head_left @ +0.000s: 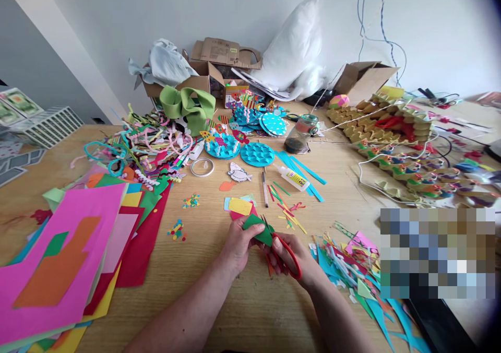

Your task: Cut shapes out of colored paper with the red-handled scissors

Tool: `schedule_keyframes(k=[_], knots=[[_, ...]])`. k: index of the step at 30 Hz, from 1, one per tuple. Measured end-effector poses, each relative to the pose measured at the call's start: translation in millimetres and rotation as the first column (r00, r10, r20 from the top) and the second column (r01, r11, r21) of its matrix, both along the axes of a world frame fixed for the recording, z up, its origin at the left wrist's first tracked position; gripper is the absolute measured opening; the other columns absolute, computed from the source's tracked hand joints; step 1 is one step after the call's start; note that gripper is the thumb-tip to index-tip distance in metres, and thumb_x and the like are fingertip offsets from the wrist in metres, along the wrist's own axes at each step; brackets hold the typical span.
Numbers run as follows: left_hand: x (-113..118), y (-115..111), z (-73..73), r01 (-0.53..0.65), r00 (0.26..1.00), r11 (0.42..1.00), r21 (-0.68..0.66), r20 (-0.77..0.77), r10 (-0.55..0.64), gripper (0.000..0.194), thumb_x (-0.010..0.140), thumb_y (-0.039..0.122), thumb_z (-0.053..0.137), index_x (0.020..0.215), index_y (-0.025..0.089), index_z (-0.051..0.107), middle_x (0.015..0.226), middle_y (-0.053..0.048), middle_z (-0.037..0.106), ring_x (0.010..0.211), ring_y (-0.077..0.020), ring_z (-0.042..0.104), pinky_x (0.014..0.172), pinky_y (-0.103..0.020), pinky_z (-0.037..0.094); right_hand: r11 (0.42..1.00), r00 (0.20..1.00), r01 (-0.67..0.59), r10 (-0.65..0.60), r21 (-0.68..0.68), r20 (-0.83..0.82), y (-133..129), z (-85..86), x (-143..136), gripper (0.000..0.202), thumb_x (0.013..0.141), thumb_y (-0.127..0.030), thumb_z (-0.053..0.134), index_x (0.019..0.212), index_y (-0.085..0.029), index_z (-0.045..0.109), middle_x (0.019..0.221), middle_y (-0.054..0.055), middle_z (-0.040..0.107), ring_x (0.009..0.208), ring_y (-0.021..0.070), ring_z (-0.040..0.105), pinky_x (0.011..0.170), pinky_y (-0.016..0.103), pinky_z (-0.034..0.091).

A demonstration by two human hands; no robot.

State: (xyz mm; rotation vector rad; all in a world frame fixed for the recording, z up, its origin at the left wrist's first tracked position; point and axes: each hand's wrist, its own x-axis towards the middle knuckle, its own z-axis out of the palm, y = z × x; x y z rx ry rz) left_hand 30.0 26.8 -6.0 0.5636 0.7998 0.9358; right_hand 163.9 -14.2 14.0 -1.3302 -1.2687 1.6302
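My left hand point(239, 244) pinches a small piece of green paper point(256, 228) above the table's middle. Red-handled scissors point(291, 259) are in my right hand point(291, 251), their dark blades at the green paper's right side. An orange scrap point(270, 265) shows just below the hands. Beyond my left hand lie yellow point(239, 206), light blue and red paper pieces. Farther back are a white fish cutout point(239, 173) with dark outlines, an orange cutout point(227, 186), a pen point(265, 190) and a glue bottle point(293, 178).
Coloured sheets point(94, 227) are stacked at left, below a heap of pipe cleaners point(156, 144). Blue discs point(257, 155), a glass jar point(300, 133) and a tape ring point(202, 167) stand farther back. Paper scraps point(344, 264) and egg trays point(391, 128) lie at right.
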Motion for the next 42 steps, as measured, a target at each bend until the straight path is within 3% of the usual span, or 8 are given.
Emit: schedule_keyframes(k=[42], knots=[[-2.9, 2.7, 0.7, -0.002, 1.000, 1.000, -0.004, 0.010, 0.002, 0.019, 0.061, 0.023, 0.071, 0.061, 0.014, 0.055, 0.055, 0.001, 0.055, 0.048, -0.0089, 0.049, 0.046, -0.021, 0.038, 0.999, 0.998, -0.046, 0.046, -0.002, 0.035, 1.2, -5.9, 3.7, 0.055, 0.073, -0.069, 0.055, 0.068, -0.015, 0.050, 0.050, -0.002, 0.050, 0.037, 0.0070, 0.043, 0.038, 0.018, 0.028]])
